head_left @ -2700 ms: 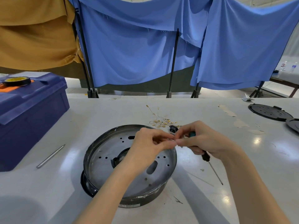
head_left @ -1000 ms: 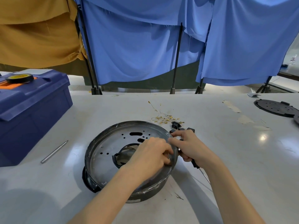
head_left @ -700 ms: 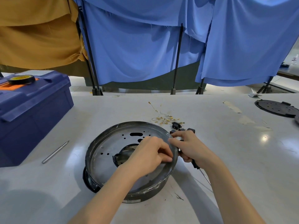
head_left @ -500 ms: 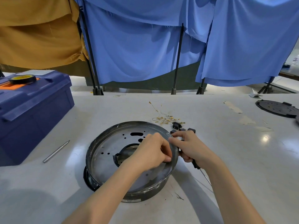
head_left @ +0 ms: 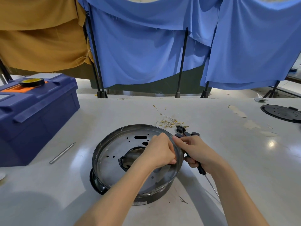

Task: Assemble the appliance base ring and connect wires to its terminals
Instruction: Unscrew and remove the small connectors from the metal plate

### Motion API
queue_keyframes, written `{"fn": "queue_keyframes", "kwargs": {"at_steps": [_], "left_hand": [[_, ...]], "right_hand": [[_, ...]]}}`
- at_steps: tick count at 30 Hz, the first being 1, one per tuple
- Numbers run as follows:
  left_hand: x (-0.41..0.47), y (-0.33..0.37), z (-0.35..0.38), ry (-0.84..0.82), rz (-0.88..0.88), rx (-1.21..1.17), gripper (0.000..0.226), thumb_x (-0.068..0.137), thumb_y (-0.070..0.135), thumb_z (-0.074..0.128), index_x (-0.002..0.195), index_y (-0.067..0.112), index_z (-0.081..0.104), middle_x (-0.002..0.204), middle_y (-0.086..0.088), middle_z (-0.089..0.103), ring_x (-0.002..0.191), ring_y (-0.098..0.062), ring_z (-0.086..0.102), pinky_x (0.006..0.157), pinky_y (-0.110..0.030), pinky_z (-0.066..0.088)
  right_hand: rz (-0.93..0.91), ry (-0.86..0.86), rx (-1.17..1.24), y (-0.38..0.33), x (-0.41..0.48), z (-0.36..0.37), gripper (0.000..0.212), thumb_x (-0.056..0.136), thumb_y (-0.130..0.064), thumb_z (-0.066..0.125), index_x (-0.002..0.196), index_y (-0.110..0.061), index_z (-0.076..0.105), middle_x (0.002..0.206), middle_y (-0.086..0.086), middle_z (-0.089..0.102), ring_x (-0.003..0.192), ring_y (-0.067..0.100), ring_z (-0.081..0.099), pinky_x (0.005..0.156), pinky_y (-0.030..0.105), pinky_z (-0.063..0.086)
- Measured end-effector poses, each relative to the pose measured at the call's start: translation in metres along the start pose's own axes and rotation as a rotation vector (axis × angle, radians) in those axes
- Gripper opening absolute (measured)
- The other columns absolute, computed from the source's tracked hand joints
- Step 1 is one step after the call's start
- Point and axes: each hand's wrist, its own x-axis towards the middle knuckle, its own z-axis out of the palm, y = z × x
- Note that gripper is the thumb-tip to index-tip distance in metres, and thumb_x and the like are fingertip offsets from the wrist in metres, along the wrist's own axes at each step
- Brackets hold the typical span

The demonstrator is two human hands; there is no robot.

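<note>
Base ring [head_left: 114,149], left hand [head_left: 160,152] curled on rim — right hand [head_left: 197,152] gripping screwdriver [head_left: 201,170]

The pale, glossy tabletop [head_left: 244,160] carries the base ring [head_left: 117,154] under the fingers [head_left: 178,141], which meet at its far right rim. Just beyond the fingers lie small black connectors [head_left: 180,128] and a tangle of wires [head_left: 169,122] with gold terminals. Well to the left of the fingers lie a metal rod [head_left: 62,153] and a blue toolbox [head_left: 37,118]. Far to their right lies a black disc [head_left: 281,113].
</note>
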Motion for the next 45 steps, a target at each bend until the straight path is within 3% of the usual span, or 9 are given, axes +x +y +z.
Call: {"fn": "queue_keyframes", "kwargs": {"at_steps": [6, 9, 12, 15, 19, 23, 33, 39, 45], "left_hand": [[-0.015, -0.010, 0.000, 0.038, 0.131, -0.016, 0.013, 0.078, 0.014, 0.076, 0.067, 0.019, 0.074, 0.062, 0.003, 0.065, 0.061, -0.006, 0.055, 0.063, -0.026, 0.049], [-0.022, -0.013, -0.001, -0.004, 0.168, -0.050, 0.040, 0.089, 0.023, 0.066, 0.055, 0.005, 0.054, 0.058, -0.015, 0.044, 0.054, -0.017, 0.032, 0.055, -0.031, 0.032], [-0.036, -0.008, -0.002, -0.090, 0.160, 0.007, 0.061, 0.085, 0.058, 0.057, 0.063, 0.001, 0.056, 0.075, -0.022, 0.052, 0.063, -0.023, 0.041, 0.058, -0.036, 0.040], [-0.048, -0.002, 0.003, -0.103, 0.183, 0.268, 0.069, 0.070, 0.075, 0.060, 0.089, 0.009, 0.064, 0.104, -0.006, 0.053, 0.093, -0.018, 0.047, 0.079, -0.036, 0.045], [-0.057, 0.005, 0.007, 0.056, 0.270, 0.522, 0.048, 0.080, 0.051, 0.065, 0.112, 0.015, 0.064, 0.111, 0.000, 0.045, 0.105, -0.021, 0.038, 0.085, -0.031, 0.027], [-0.062, 0.008, -0.002, 0.082, 0.255, 0.478, 0.019, 0.089, 0.029, 0.056, 0.090, 0.011, 0.056, 0.107, -0.002, 0.043, 0.101, -0.023, 0.039, 0.076, -0.030, 0.032], [-0.060, 0.014, -0.031, -0.034, 0.226, 0.331, 0.042, 0.088, 0.013, 0.058, 0.061, 0.021, 0.027, 0.095, -0.003, 0.036, 0.081, -0.019, 0.030, 0.066, -0.034, 0.037], [-0.054, 0.011, -0.035, -0.015, 0.228, 0.331, 0.039, 0.090, 0.018, 0.059, 0.062, 0.016, 0.032, 0.096, -0.004, 0.041, 0.070, -0.014, 0.031, 0.057, -0.028, 0.028], [-0.049, 0.010, -0.043, -0.040, 0.201, 0.303, 0.027, 0.090, 0.022, 0.060, 0.081, -0.003, 0.059, 0.105, -0.011, 0.047, 0.086, -0.026, 0.047, 0.075, -0.042, 0.044]], "right_hand": [[0.072, 0.035, 0.007, 0.004, 0.001, 0.004, 0.030, 0.096, -0.029, 0.057, 0.122, -0.014, 0.056, 0.038, -0.006, 0.040, 0.033, 0.012, 0.028, 0.036, 0.016, 0.024], [0.107, 0.100, 0.034, 0.005, 0.006, 0.008, 0.033, 0.094, -0.024, 0.058, 0.123, -0.014, 0.047, 0.037, -0.008, 0.037, 0.031, 0.010, 0.031, 0.036, 0.017, 0.025], [0.121, 0.090, 0.034, 0.003, 0.003, 0.008, 0.013, 0.091, -0.020, 0.058, 0.095, -0.009, 0.052, 0.040, -0.003, 0.035, 0.033, 0.011, 0.030, 0.036, 0.017, 0.024], [0.107, 0.114, 0.065, 0.002, 0.003, 0.008, 0.033, 0.088, -0.011, 0.058, 0.061, -0.012, 0.039, 0.047, 0.001, 0.029, 0.035, 0.013, 0.027, 0.037, 0.018, 0.022], [0.133, 0.144, 0.161, -0.003, 0.003, 0.010, 0.038, 0.086, -0.008, 0.060, 0.058, -0.015, 0.035, 0.043, 0.000, 0.030, 0.033, 0.014, 0.027, 0.036, 0.017, 0.021], [0.144, 0.126, 0.228, -0.012, -0.001, 0.011, 0.022, 0.087, -0.008, 0.061, 0.071, -0.006, 0.046, 0.039, 0.005, 0.040, 0.028, 0.014, 0.036, 0.033, 0.016, 0.022], [0.165, 0.027, 0.324, -0.018, 0.001, 0.011, 0.036, 0.087, -0.031, 0.070, 0.096, 0.002, 0.058, 0.056, 0.020, 0.058, 0.032, 0.013, 0.031, 0.033, 0.017, 0.026], [0.227, 0.010, 0.362, -0.007, 0.000, 0.005, 0.037, 0.090, -0.045, 0.062, 0.112, -0.015, 0.062, 0.079, 0.012, 0.055, 0.036, 0.009, 0.032, 0.034, 0.017, 0.029], [0.245, -0.104, 0.448, 0.003, -0.006, 0.007, 0.027, 0.099, -0.028, 0.054, 0.124, -0.038, 0.052, 0.084, 0.017, 0.067, 0.035, 0.010, 0.029, 0.033, 0.016, 0.025]]}}
